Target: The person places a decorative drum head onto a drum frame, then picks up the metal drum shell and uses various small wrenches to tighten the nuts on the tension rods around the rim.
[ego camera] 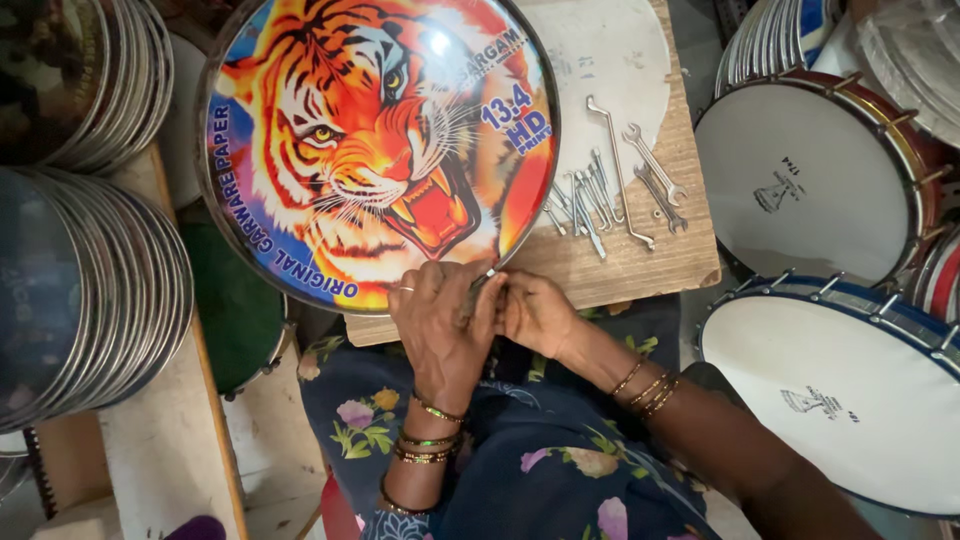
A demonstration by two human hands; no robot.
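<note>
plainly, both the left hand (440, 330) and right hand (535, 312) pinch a thin metal tool (478, 286) at the round tiger-printed drumhead (375, 140) rim (near edge of the wooden surface (640, 265)); a slip might gouge the print.

Spanners (640, 180), white drums (810, 180), stacked drumheads (90, 290).

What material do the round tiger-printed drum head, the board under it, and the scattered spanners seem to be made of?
The round tiger-printed drum head looks like glossy plastic film in a dark hoop: light glares on its surface. The pale wooden board shows grain and a rough, unfinished face. The thin silvery spanners look like bare steel, shining grey. The small tool between the left hand and right hand is too hidden to judge.
</note>
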